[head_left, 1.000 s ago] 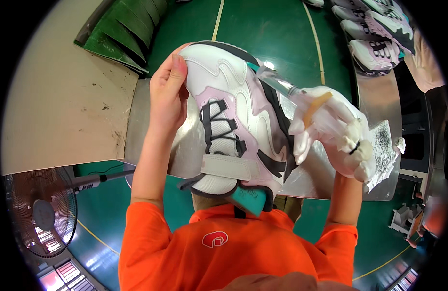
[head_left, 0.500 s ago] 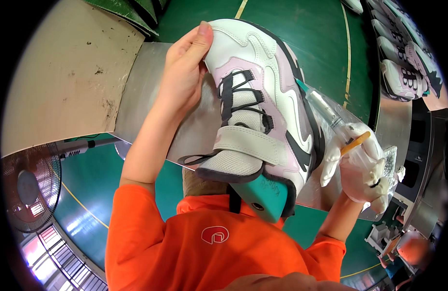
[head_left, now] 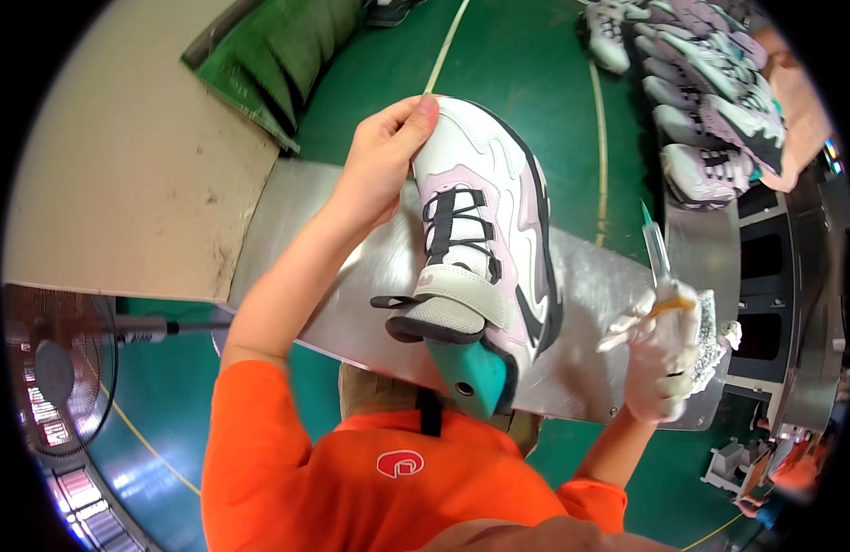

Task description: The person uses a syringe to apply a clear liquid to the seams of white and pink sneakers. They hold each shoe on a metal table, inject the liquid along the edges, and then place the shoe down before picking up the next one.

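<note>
Over the shiny metal counter a white and pink shoe is held up, toe pointing away and its teal heel close to the orange shirt. The shoe is gripped at the toe by the bare left hand; its fingers are curled over the tip and pressed against it. A thin see-through tool with a green tip, shaped like a small syringe, is pinched in the gloved right hand. The white glove fingers are partly closed round it. The tool is kept off to the right, apart from the shoe, with its tip pointing up and away.

It looks as if the shoe is being turned and checked, with the tool held ready but not yet used. The tip would have to be brought carefully to the right spot on the shoe while the shoe is kept steady.

A crinkly grey cloth or pad is seen just behind the gloved hand. A row of like shoes is lined up at the top right. A green ridged mat lies at the top left by a big pale board. A round fan is seen low on the left. A small white badge is seen on the shirt. No packages or signs can be made out.
</note>
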The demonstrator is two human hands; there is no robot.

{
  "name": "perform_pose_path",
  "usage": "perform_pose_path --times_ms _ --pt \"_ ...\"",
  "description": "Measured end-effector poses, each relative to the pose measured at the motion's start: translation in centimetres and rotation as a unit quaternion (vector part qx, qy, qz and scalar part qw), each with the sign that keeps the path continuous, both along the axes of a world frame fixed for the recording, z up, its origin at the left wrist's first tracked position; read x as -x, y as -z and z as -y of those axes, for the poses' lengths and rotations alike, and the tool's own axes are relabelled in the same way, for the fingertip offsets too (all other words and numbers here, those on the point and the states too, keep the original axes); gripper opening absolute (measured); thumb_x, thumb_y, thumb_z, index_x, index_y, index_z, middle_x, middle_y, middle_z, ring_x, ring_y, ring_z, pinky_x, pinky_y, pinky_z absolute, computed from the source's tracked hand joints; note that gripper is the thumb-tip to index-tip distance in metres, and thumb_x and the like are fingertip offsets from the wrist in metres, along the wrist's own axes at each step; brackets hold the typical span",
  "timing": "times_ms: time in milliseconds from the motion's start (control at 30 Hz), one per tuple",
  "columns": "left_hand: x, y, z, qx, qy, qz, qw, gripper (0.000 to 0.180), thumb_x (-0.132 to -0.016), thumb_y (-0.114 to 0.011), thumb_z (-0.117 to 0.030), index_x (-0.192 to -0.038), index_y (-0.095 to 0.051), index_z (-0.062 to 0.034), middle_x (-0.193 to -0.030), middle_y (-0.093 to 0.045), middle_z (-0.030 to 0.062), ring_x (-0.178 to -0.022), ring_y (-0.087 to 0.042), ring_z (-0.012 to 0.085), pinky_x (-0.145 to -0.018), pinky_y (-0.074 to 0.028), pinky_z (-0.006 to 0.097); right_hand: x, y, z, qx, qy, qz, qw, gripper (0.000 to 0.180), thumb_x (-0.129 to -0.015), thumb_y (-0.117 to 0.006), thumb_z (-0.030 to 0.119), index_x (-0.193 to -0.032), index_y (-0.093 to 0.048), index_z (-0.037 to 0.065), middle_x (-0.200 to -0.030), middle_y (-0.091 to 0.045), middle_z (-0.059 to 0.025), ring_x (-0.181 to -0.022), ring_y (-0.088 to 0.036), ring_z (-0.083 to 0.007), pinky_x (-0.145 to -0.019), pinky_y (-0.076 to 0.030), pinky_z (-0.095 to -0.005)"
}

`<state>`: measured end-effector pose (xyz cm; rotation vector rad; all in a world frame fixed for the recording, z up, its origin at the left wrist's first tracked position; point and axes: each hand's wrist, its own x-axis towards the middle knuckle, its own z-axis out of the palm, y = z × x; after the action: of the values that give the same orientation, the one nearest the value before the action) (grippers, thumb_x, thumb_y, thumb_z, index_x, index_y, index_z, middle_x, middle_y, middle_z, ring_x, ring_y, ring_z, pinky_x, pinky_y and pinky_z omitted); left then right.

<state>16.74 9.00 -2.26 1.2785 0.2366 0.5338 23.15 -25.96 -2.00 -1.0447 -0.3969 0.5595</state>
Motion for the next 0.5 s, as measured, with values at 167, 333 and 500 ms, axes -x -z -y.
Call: perform_pose_path --times_ms 167,333,500 --pt "-11.0 -5.4 -3.7 -0.252 -0.017 0.020 0.967 0.038 -0.094 -0.064 -0.035 -0.101 -0.070 0.0024 -0.088 -0.065 -0.0008 -0.080 -0.052 0.0060 -0.070 -0.044 0.022 3.8 4.9 4.6 0.265 0.221 0.300 0.889 0.090 -0.062 -0.083 0.010 -0.139 -0.036 0.005 -0.119 -0.049 -0.0129 -0.093 -0.059 -0.0207 -0.073 -0.055 -0.0318" --pt "-23.2 -8.2 -11.3 -0.125 -0.285 0.058 0.949 0.034 -0.090 -0.069 -0.028 -0.089 -0.072 0.0062 -0.074 -0.065 0.0058 -0.064 -0.055 0.0114 -0.056 -0.045 0.030 6.7 8.8 7.2 0.417 0.363 0.338 0.762 0.090 -0.062 -0.084 0.005 -0.137 -0.035 -0.004 -0.116 -0.054 -0.0149 -0.088 -0.057 -0.0168 -0.071 -0.051 -0.0270" --pt "-35.5 1.7 -8.5 0.230 -0.317 -0.063 0.918 0.049 -0.086 -0.069 -0.017 -0.122 -0.050 0.0109 -0.129 -0.053 0.0247 -0.103 -0.063 0.0429 -0.078 -0.054 0.063 6.7 7.6 6.1 0.359 0.400 0.165 0.827 0.098 -0.059 -0.082 0.003 -0.142 -0.031 -0.004 -0.119 -0.054 -0.0176 -0.090 -0.058 -0.0190 -0.071 -0.053 -0.0279"
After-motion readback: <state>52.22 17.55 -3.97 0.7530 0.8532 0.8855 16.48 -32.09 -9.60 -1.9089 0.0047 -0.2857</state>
